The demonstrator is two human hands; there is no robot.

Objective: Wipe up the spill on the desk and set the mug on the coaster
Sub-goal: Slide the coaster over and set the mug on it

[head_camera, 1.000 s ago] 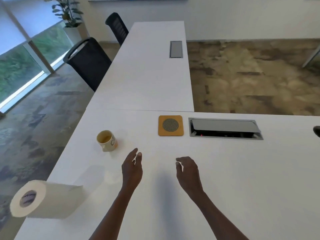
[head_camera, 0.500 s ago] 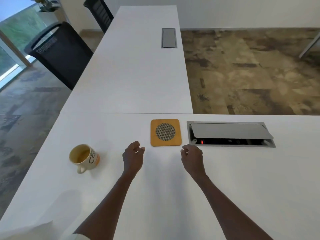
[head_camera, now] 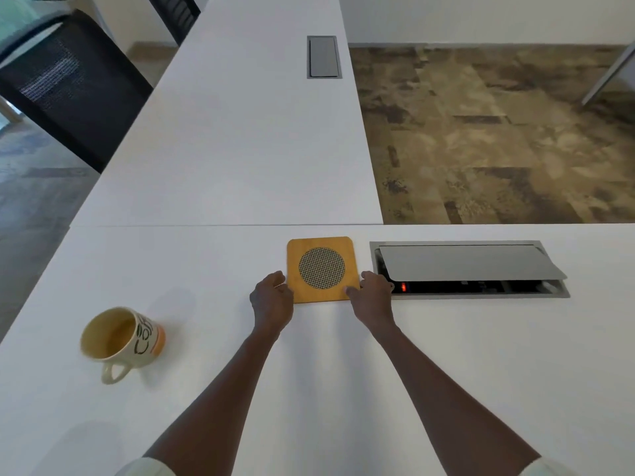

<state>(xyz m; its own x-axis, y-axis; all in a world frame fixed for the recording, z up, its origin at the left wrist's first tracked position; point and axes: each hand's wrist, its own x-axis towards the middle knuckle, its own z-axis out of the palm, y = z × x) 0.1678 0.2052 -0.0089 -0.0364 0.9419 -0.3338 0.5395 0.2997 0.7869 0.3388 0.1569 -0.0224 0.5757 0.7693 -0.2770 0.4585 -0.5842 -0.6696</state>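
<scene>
A square wooden coaster (head_camera: 323, 249) with a round mesh centre lies flat on the white desk (head_camera: 309, 372). My left hand (head_camera: 271, 302) touches its near left corner and my right hand (head_camera: 372, 297) holds its near right corner, thumb on top. A cream mug (head_camera: 120, 338) with black lettering lies tipped on its side at the left, mouth toward me, handle on the desk. A faint wet sheen shows on the desk near the mug. The paper towel roll is out of view.
An open cable box (head_camera: 467, 269) with a raised grey lid sits just right of the coaster. A second desk (head_camera: 240, 125) runs away ahead with a closed cable hatch (head_camera: 323, 56). Black chairs (head_camera: 65, 84) stand at the left; carpet lies beyond the desk's far edge.
Both hands reached forward from the middle of the desk to the coaster's near corners. The view moved forward and down; the paper towel roll left the frame.
</scene>
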